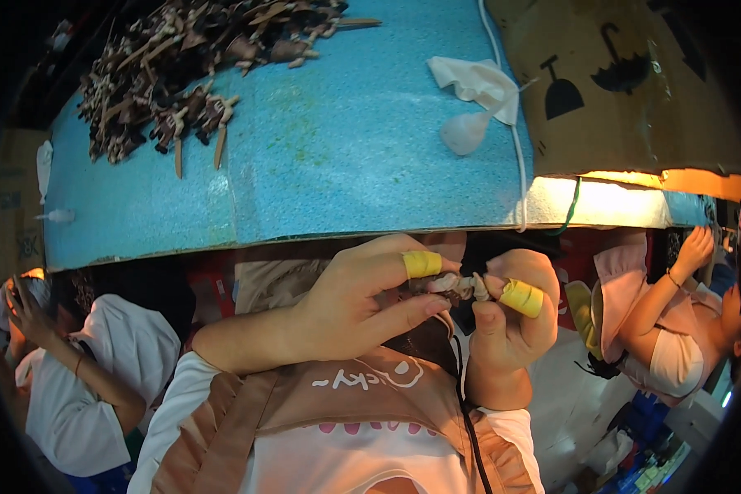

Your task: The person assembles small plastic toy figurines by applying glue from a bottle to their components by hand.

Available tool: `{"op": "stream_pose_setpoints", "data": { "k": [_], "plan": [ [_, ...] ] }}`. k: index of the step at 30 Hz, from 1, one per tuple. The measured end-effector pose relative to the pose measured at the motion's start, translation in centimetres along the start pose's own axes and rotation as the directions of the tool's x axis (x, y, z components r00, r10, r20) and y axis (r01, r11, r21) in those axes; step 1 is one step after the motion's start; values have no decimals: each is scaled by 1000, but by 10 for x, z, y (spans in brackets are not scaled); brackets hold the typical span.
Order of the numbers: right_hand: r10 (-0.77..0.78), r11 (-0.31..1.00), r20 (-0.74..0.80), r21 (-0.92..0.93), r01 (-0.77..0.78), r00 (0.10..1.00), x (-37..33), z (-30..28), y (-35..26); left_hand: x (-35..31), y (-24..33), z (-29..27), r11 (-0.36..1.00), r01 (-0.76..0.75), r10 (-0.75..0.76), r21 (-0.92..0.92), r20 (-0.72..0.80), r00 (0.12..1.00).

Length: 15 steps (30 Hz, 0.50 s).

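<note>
Just in front of my chest, a small figurine (463, 286) with pale and brown parts is pinched between my two hands. My left hand (358, 300) grips its left side between thumb and index finger, with yellow tape round the index finger. On the other side, the fingertips of my right hand (514, 317), one also wrapped in yellow tape, close on its pale end. Fingers cover much of the figurine, so its full shape cannot be made out.
Similar brown figurines, some with flat wooden sticks, form a pile (198, 62) on the blue tabletop (329, 173). A white squeeze bottle (464, 133) lies by a white cloth (473, 81) and a cord. A cardboard box (626, 107) stands far right. People (111, 362) work on both sides.
</note>
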State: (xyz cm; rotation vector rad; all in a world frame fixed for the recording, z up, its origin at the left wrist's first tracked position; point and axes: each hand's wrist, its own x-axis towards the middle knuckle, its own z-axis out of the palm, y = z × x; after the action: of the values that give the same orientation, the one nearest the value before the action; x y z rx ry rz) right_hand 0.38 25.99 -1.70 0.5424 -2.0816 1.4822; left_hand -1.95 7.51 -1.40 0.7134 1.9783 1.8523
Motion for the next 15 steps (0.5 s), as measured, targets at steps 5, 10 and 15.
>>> {"op": "stream_pose_setpoints", "data": {
  "k": [5,10,15],
  "plan": [
    [-61,963,100,-256,85,993,-3,-1,-13,-7,-5,5,998,-55,55,-1,-40,998],
    [-58,954,90,-288,82,994,-7,-4,-10,-5,-5,3,986,-140,141,87,-8,990],
    [-1,937,128,-345,45,992,-1,-9,-13,-6,-6,2,970,-190,193,153,-7,981]
  ]
}}
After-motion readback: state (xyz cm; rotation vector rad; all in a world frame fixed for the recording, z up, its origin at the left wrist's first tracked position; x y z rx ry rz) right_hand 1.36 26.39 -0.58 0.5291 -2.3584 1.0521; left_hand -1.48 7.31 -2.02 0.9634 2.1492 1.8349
